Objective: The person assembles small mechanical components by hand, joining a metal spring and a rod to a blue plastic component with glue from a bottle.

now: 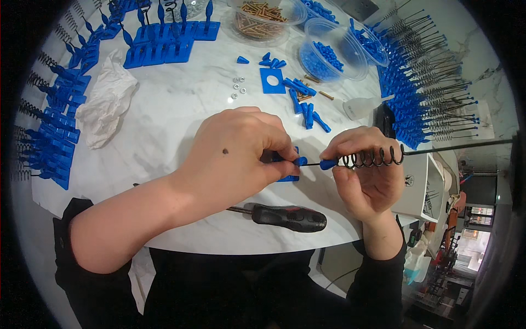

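My left hand (241, 142) pinches a small blue plastic piece (300, 161) between thumb and fingers. Part of a flat blue plate (289, 179) shows beneath those fingers; the rest is covered. A thin dark rod runs from the pinched piece to a blue cone-shaped cap (327, 164) gripped by my right hand (372, 175). From that cap a black coil spring (372, 158) extends to the right across my palm, and a long black rod (460, 147) continues beyond it. Below my hands lies a black-handled screwdriver (289, 217), its shaft partly under my left wrist.
Blue cones, tubes (308, 115), brass screws (325, 95), hex nuts (243, 90) and a holed blue plate (267, 89) lie beyond my hands. Clear tubs (350, 60) stand behind. Spring-and-rod assemblies (422, 82) crowd the right; blue stands (164, 54) and crumpled tissue (107, 101) sit left.
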`<state>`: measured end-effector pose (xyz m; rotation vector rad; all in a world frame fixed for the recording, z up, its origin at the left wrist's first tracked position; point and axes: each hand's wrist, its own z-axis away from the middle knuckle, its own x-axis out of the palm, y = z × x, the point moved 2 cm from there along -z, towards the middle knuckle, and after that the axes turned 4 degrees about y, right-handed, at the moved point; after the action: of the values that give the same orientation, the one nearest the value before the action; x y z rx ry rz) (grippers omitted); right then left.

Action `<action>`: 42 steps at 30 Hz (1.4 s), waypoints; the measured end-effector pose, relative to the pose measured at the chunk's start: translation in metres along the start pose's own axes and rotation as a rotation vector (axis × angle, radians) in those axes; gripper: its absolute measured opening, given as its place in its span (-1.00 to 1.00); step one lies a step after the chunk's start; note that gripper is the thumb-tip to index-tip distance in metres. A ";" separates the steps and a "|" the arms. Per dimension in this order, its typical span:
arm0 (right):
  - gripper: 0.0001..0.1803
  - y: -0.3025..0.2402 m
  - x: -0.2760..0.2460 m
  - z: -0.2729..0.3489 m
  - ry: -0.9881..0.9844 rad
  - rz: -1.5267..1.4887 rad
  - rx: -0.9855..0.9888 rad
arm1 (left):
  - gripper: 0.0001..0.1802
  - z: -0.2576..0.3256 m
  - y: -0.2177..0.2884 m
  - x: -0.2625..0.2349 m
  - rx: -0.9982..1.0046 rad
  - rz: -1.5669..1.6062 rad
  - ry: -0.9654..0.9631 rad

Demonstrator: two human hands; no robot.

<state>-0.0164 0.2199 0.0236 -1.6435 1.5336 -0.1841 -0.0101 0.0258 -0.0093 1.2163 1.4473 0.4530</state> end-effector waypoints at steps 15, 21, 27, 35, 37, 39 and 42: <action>-0.64 0.002 0.000 0.000 0.002 0.009 0.000 | -0.88 0.000 0.000 0.000 0.000 -0.013 0.001; -0.60 0.002 -0.001 0.000 -0.029 0.008 -0.002 | -0.88 0.000 0.000 0.000 -0.002 -0.016 0.001; -0.48 0.004 -0.002 0.002 -0.004 -0.007 -0.077 | -0.88 0.000 0.000 0.000 0.001 -0.016 0.006; -0.56 0.002 -0.001 0.001 -0.011 0.052 -0.028 | -0.88 0.000 0.001 0.001 -0.001 -0.015 -0.002; -0.57 0.003 0.002 0.004 0.037 0.016 -0.019 | -0.89 0.000 0.001 0.001 -0.002 -0.006 0.002; -0.59 0.004 0.002 0.004 0.083 -0.022 -0.009 | -0.89 0.000 0.000 0.001 0.000 -0.006 0.004; -0.61 0.004 0.002 0.003 0.065 -0.008 -0.014 | -0.89 0.000 0.000 0.001 -0.009 -0.001 0.003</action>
<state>-0.0170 0.2204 0.0185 -1.6693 1.5799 -0.2334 -0.0100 0.0268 -0.0096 1.2084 1.4466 0.4606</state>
